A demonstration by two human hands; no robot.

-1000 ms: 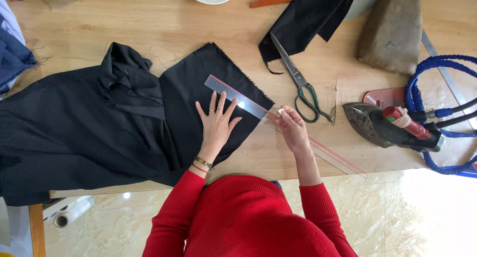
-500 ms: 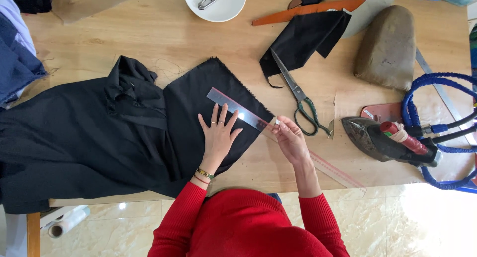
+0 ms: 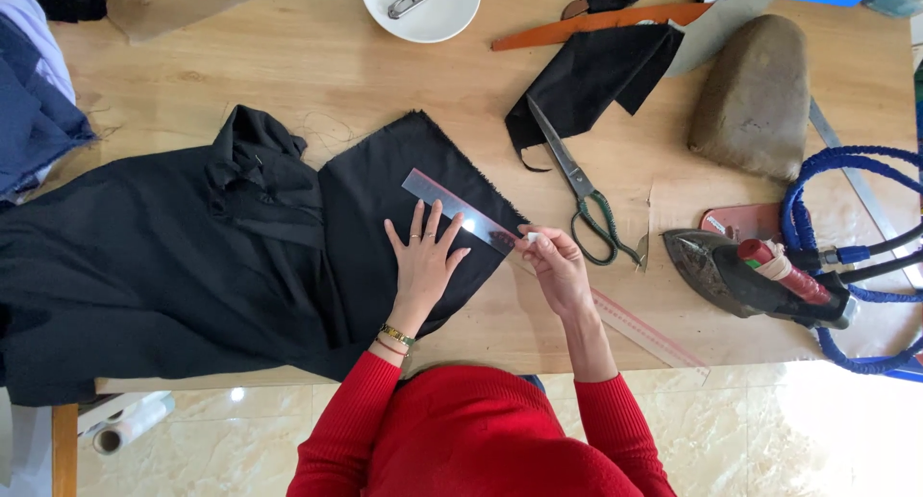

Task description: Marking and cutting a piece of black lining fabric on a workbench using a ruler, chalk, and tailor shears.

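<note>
Left hand [image 3: 423,261] open, fingers spread, pressing flat on black fabric [image 3: 192,266] and touching edge of clear ruler [image 3: 461,211]. Ruler lies diagonal across fabric corner on wooden desk [image 3: 288,64]. Right hand [image 3: 556,266] closed, pinching small white chalk piece [image 3: 531,237] at ruler edge. Scissors [image 3: 582,189] just beside right hand. Iron [image 3: 750,276] further right, well apart. White bowl [image 3: 420,5] at far edge.

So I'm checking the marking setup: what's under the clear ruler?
The clear ruler lies across the black fabric, with the left hand flat beside it. Its lower stretch rests on the bare wooden table. The right hand covers the middle, so nothing shows there.
</note>
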